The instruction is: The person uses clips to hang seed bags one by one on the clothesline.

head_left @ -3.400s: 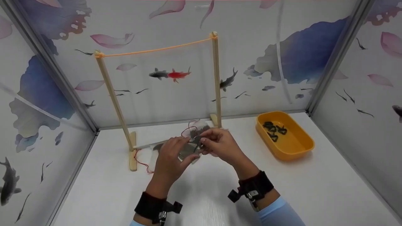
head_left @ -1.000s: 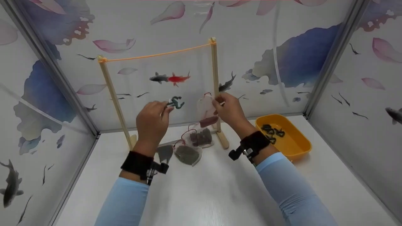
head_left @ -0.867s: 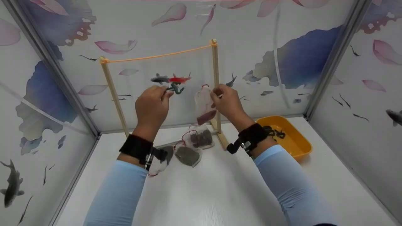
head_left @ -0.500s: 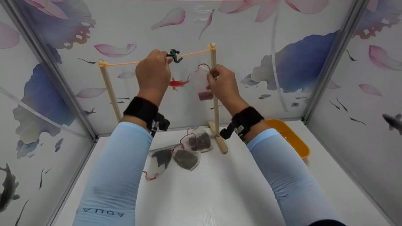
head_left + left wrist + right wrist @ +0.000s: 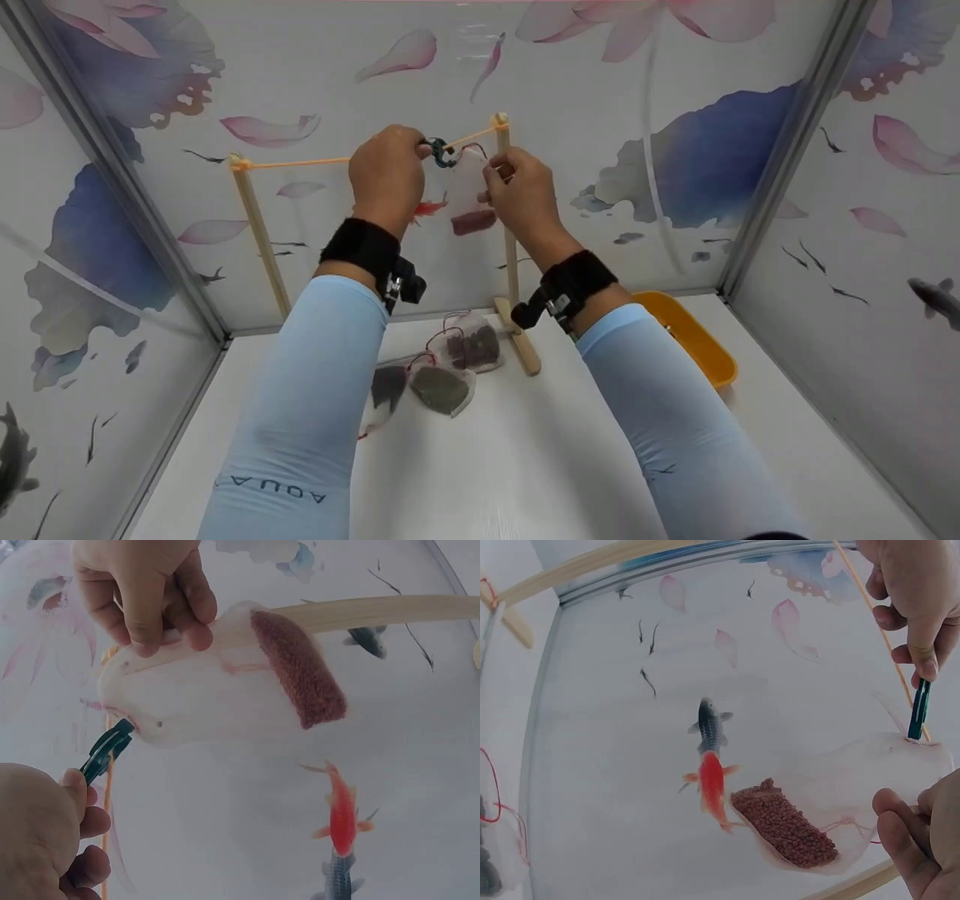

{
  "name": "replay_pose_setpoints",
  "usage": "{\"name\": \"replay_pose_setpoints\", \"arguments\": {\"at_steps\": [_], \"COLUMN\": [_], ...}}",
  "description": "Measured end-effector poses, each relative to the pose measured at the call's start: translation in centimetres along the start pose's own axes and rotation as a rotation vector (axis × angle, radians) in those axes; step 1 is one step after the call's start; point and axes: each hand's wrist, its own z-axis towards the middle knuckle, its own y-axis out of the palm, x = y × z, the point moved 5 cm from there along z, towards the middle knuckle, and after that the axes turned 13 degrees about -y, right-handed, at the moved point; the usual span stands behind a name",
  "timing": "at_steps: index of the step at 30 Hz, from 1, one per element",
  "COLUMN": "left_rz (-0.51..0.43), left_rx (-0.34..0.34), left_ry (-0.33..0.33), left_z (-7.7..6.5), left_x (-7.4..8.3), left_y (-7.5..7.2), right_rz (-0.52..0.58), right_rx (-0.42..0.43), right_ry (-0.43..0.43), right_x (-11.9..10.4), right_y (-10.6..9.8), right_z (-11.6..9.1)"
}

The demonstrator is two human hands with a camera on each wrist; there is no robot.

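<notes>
A tray (image 5: 706, 349) is partly hidden; a clip (image 5: 439, 152) is pinched by the left hand (image 5: 388, 176), a lengthwise-upright bag (image 5: 466, 187) by the right hand (image 5: 525, 196).

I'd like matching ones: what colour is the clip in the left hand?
The clip is dark bluish green, clearest in the left wrist view.

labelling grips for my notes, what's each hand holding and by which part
The left hand holds the green clip by its handle end; the right hand pinches the pouch by a side edge, above the reddish contents.
</notes>
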Motion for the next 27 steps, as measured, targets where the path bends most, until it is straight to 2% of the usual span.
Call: {"name": "replay_pose_setpoints", "arguments": {"at_steps": [4, 10, 18, 22, 27], "left_rz": [-0.008, 0.020, 0.063, 0.031, -0.061], "left_rx": [-0.047, -0.108, -0.229, -0.236, -0.186], "left_ry": [-0.009, 0.014, 0.025, 0.035, 0.096], "left_z": [-0.2, -0.5, -1.1, -1.6, -3.1], "left_x": [0.3, 0.6, 0.1, -0.4, -1.2], "left_y": [0.4, 0.9, 2.1, 2.5, 2.8], "right_rz": [0.076, 0.137, 0.108, 0.081, 0.039], "right_rx": [0.013, 0.018, -0.026, -0.053, -0.088], "right_ry": [-0.004, 0.027, 0.107, 0.136, 0.166], "right_x": [-0.1, -0.1, 0.6, 1.3, 2.4], "right_y": [0.1, 0.1, 0.4, 0.2, -0.6], "right_z": [0.0, 0.0, -0.2, -0.5, -0.8]}}
